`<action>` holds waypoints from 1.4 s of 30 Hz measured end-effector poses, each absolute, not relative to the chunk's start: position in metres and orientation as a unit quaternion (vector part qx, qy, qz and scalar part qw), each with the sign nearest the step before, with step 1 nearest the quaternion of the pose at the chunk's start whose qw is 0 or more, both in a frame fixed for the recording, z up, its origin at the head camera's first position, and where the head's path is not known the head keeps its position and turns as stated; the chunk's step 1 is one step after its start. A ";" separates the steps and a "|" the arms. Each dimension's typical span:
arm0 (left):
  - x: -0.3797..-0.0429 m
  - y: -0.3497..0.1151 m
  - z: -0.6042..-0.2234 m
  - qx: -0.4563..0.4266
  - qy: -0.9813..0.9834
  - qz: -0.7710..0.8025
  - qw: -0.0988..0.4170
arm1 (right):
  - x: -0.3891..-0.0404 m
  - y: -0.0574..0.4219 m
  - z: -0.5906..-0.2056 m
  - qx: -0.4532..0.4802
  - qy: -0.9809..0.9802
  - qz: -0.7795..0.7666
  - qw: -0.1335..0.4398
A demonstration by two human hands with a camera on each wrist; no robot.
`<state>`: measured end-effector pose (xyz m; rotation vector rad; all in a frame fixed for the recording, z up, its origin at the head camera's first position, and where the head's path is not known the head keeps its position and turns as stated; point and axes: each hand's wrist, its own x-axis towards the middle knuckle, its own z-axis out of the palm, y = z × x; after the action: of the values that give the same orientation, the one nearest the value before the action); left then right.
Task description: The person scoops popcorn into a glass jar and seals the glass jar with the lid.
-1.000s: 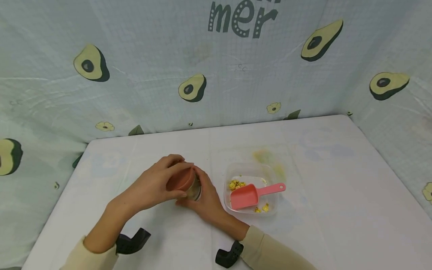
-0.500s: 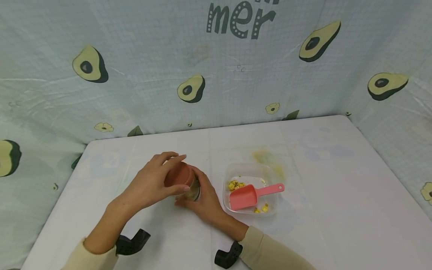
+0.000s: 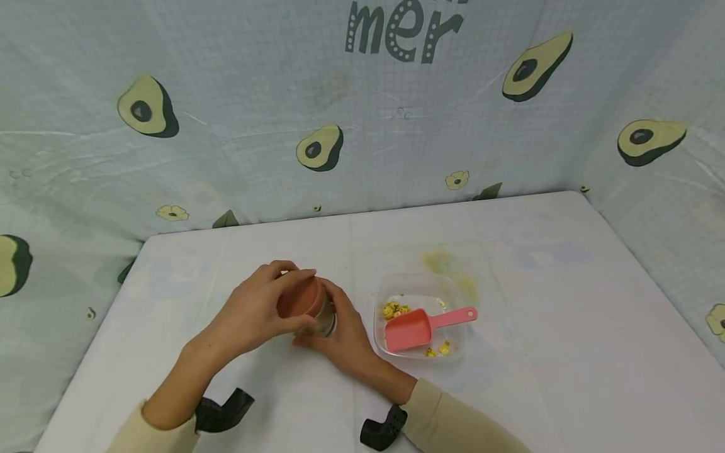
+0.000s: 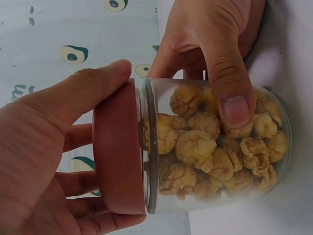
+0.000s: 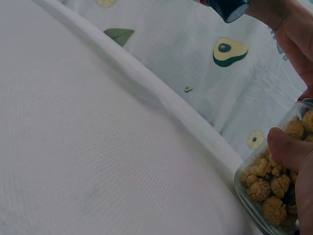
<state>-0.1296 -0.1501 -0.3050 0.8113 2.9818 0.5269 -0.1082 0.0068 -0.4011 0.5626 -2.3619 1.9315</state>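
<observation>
A clear jar (image 4: 215,152) full of caramel-brown popcorn stands at the middle left of the table in the head view. My right hand (image 3: 348,336) grips its body from the right, the thumb lying across the front in the left wrist view. Over the jar's mouth is a reddish-brown lid (image 4: 116,152). My left hand (image 3: 249,318) holds this lid by its rim, thumb on one side and fingers round the other. A thin band of the jar's neck shows below the lid. In the right wrist view the jar's base (image 5: 244,188) is close to the tabletop.
Right of the hands stands a clear plastic tub (image 3: 461,343) with a pink scoop (image 3: 410,330) and several yellow popcorn pieces (image 3: 394,309). The scoop's handle sticks out over the right rim. A patterned cloth (image 3: 238,126) hangs behind the white table (image 3: 566,314).
My left fingers spread and lifted a little half a second ago, and now they sit lower round the lid. The right hand, tub and scoop stay in place.
</observation>
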 end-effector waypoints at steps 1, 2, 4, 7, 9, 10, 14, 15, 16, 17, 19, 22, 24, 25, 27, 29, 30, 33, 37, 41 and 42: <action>-0.130 -0.150 -0.305 0.264 0.950 0.169 0.002 | -0.110 0.006 -0.405 0.182 -0.762 0.620 0.022; -0.130 -0.151 -0.305 0.269 0.948 0.170 0.002 | -0.111 0.006 -0.409 0.182 -0.764 0.619 0.023; -0.131 -0.152 -0.304 0.282 0.944 0.172 0.002 | -0.114 0.005 -0.418 0.181 -0.769 0.613 0.025; -0.132 -0.154 -0.302 0.306 0.937 0.171 0.008 | -0.118 0.004 -0.428 0.178 -0.777 0.604 0.022; -0.133 -0.155 -0.301 0.322 0.931 0.171 0.017 | -0.118 0.004 -0.430 0.180 -0.778 0.602 0.021; -0.134 -0.156 -0.300 0.329 0.928 0.170 0.021 | -0.118 0.003 -0.430 0.180 -0.778 0.602 0.020; -0.135 -0.157 -0.300 0.339 0.924 0.171 0.035 | -0.117 0.003 -0.431 0.180 -0.779 0.600 0.018; -0.134 -0.156 -0.300 0.335 0.926 0.170 0.034 | -0.117 0.002 -0.431 0.179 -0.780 0.599 0.018; -0.133 -0.156 -0.301 0.324 0.931 0.168 0.030 | -0.117 0.002 -0.431 0.178 -0.781 0.598 0.017; -0.132 -0.155 -0.302 0.310 0.936 0.165 0.025 | -0.117 0.002 -0.431 0.179 -0.782 0.596 0.018; -0.130 -0.152 -0.305 0.271 0.950 0.155 0.012 | -0.117 0.002 -0.431 0.180 -0.783 0.595 0.020; -0.126 -0.146 -0.310 0.212 0.968 0.136 0.000 | -0.118 0.001 -0.431 0.183 -0.783 0.594 0.023; -0.125 -0.142 -0.313 0.194 0.973 0.127 -0.006 | -0.118 0.002 -0.431 0.183 -0.783 0.595 0.022; -0.125 -0.142 -0.314 0.194 0.973 0.126 -0.008 | -0.118 0.002 -0.430 0.183 -0.782 0.595 0.020; -0.125 -0.141 -0.315 0.208 0.970 0.126 -0.013 | -0.118 0.003 -0.429 0.182 -0.781 0.597 0.016; -0.125 -0.142 -0.315 0.230 0.964 0.132 -0.019 | -0.117 0.004 -0.428 0.180 -0.781 0.597 0.013; -0.125 -0.143 -0.315 0.242 0.961 0.133 -0.020 | -0.117 0.004 -0.428 0.180 -0.782 0.597 0.013; -0.126 -0.144 -0.315 0.265 0.955 0.135 -0.021 | -0.118 0.005 -0.428 0.183 -0.785 0.591 0.021; -0.125 -0.149 -0.313 0.285 0.947 0.146 -0.010 | -0.118 0.004 -0.428 0.191 -0.783 0.591 0.023; -0.126 -0.154 -0.311 0.313 0.935 0.166 0.007 | -0.118 0.004 -0.430 0.198 -0.782 0.591 0.024; -0.127 -0.155 -0.311 0.320 0.933 0.167 0.009 | -0.118 0.004 -0.430 0.199 -0.782 0.590 0.025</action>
<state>-0.1268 -0.1551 -0.3111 0.9995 2.9121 0.5216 -0.1181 0.0035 -0.4303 0.6152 -2.4176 1.8248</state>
